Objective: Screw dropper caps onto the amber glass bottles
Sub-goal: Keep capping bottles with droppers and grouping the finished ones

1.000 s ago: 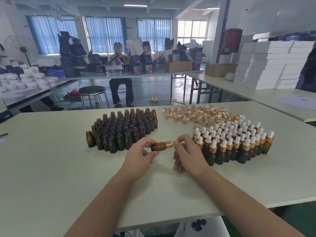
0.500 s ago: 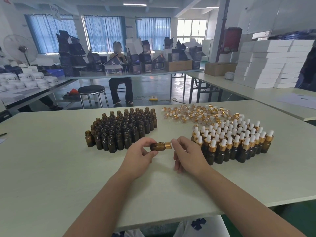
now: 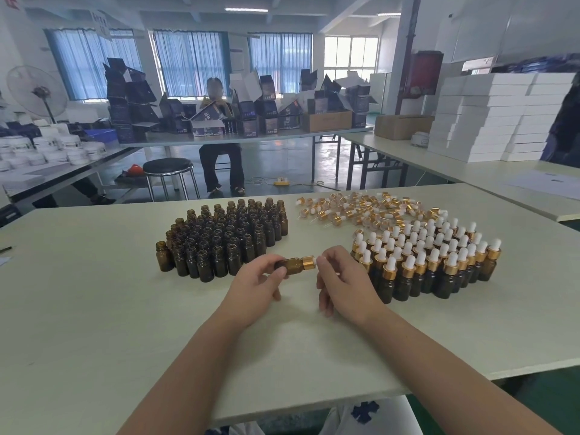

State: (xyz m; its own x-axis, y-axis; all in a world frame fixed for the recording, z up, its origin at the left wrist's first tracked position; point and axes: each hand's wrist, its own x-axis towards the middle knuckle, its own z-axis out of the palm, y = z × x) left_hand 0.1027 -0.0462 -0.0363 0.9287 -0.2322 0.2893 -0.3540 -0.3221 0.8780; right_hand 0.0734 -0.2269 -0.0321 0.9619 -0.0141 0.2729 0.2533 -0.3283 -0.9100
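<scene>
Surface [image 3: 94,309]: pale, carries every item below.
Uncapped bottles [image 3: 226,237]: upright cluster left of your hands, mouths bare.
Your left hand [image 3: 254,284]: thumb and fingers curled round the body of one amber bottle [image 3: 288,265], held on its side above the surface, neck to the right.
Dropper cap [image 3: 308,262]: gold collar at that neck; bulb hidden.
Your right hand [image 3: 342,281]: fingers [image 3: 326,262] bent, tips pinching the cap's end.
Loose caps [image 3: 354,208]: scattered heap, far side.
Capped bottles [image 3: 430,262]: upright block, just beside your right hand.
</scene>
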